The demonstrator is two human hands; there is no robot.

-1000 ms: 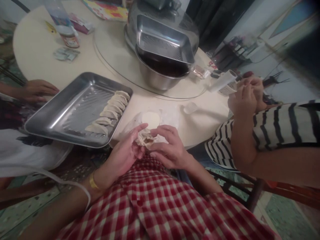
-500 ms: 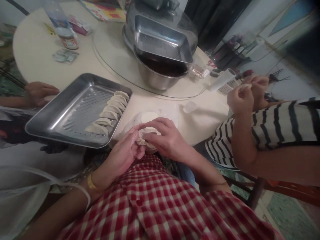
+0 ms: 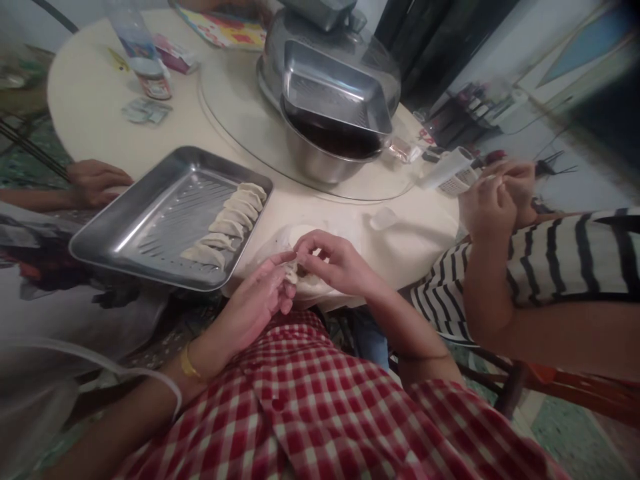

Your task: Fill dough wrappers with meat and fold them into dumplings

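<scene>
Round and cream-topped, the surface [image 3: 90, 113] stands in a room with a dark doorway at the back. Toward its left edge, a co-worker's hand [image 3: 99, 181] holds something pale, too blurred to name. Farther in along that side stands a clear plastic bottle with a blue label [image 3: 134, 37], just behind a small glass jar with a red label [image 3: 153, 80].

By the near left edge lies a rectangular stainless-steel tray [image 3: 107, 230], with a slanting row of pale pleated dumplings [image 3: 231, 227] along its right wall — these look finished. At the middle of the near edge, the left hand [image 3: 260, 293] cups a folded piece of filled dough [image 3: 291, 274], and the right hand [image 3: 330, 263] pinches its rim; I judge this one only partly sealed.

Behind, a round steel bowl [image 3: 320, 163] rests on the glass turntable [image 3: 230, 130], a second steel tray [image 3: 337, 90] set over it; its dark inside shows — filling or shadow, I cannot tell. By the right edge, another co-worker's hands [image 3: 495, 197] meet around something pale.
</scene>
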